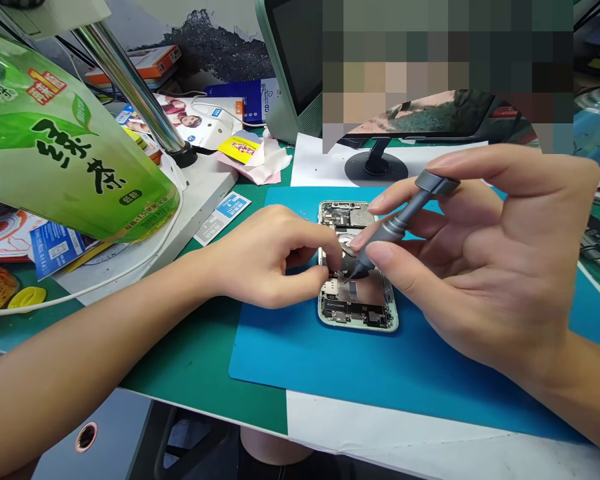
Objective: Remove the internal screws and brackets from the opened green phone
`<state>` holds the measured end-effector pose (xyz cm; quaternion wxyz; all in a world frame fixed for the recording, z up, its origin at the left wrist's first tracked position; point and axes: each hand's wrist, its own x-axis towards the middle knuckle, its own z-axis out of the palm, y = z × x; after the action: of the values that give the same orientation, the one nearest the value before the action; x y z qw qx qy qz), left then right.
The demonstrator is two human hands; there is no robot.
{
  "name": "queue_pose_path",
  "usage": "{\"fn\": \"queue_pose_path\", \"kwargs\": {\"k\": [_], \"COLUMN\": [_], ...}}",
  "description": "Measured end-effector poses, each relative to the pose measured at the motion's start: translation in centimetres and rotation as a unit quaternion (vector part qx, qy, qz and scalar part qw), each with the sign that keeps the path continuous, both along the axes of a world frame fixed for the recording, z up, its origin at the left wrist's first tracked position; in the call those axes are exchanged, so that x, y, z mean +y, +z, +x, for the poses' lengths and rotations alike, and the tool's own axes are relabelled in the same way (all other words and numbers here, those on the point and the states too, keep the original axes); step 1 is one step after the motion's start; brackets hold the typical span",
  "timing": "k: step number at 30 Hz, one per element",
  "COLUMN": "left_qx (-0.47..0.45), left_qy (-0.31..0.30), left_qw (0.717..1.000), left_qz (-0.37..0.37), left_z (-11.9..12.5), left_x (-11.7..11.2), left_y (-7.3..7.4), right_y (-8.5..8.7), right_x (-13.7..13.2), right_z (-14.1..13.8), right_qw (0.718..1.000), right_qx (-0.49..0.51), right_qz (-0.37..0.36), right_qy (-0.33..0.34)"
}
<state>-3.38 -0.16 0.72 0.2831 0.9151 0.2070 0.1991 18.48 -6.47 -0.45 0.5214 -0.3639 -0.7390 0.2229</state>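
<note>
An opened smartphone (363,313) lies on the blue mat with its inner parts bare: boards, flat cables and a round coil-like piece. My left hand (275,257) reaches in from the left, index finger and thumb bent together at the phone's left edge; whether a small part sits between the fingertips is hidden. In my right hand (500,260) is a slim grey precision screwdriver (403,217), gripped between thumb and fingers, with the index finger on its cap. The screwdriver slants down to the left, its tip over the middle of the phone.
A blue mat (290,347) covers part of the green table. At left, a large green tea bottle (80,147) and a white cable stand close by, with a metal pole (135,93) behind. A monitor stand (377,163) and papers are at the back.
</note>
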Motion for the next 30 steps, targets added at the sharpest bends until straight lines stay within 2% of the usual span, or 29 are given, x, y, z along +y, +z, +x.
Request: {"fn": "queue_pose_path", "kwargs": {"k": [6, 18, 23, 27, 30], "left_qx": [0.066, 0.078, 0.015, -0.045, -0.036], "left_qy": [-0.022, -0.017, -0.053, -0.002, 0.017], "left_qw": [0.998, 0.996, 0.997, 0.999, 0.999], "left_qz": [-0.005, -0.048, -0.048, 0.000, 0.025], "left_z": [-0.11, 0.15, 0.08, 0.05, -0.01], "left_x": [0.15, 0.34, 0.68, 0.74, 0.63], "left_y": [0.24, 0.44, 0.50, 0.44, 0.45], "right_y": [0.06, -0.05, -0.11, -0.27, -0.34], "right_x": [-0.05, -0.03, 0.05, 0.13, 0.18], "right_z": [-0.02, 0.24, 0.25, 0.38, 0.47], "right_qw": [0.999, 0.999, 0.999, 0.998, 0.999], "right_qx": [0.020, 0.023, 0.028, 0.031, 0.031], "right_qz": [-0.023, -0.028, -0.039, -0.032, -0.027], "right_qy": [0.011, 0.017, 0.025, 0.033, 0.030]}}
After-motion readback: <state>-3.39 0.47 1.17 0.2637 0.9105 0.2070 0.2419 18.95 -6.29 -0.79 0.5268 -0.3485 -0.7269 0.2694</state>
